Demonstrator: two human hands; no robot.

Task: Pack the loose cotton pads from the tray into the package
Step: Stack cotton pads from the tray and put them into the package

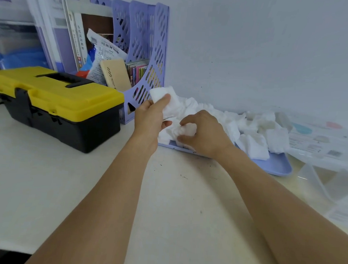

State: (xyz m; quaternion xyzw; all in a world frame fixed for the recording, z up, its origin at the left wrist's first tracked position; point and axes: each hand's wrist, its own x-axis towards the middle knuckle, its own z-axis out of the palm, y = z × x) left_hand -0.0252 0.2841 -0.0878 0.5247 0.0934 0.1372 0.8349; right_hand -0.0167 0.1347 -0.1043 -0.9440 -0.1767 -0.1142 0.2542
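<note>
Cotton pads (256, 135) lie heaped across the lilac tray (276, 168), which sits on the counter (64, 176) against the wall. Judged from the size of the heap, the task is at an early stage: most pads remain loose in the tray. Your left hand (149, 118) holds a small stack of pads (163, 96) in a closed grip, raised above the tray's left end. Your right hand (201, 133) rests on the heap with its grip narrowed around a bunch of pads. The package (319, 138) lies just beside the tray on its right; you cannot tell from this view whether any pads are inside it. All gathered pads have yet to be transferred.
</note>
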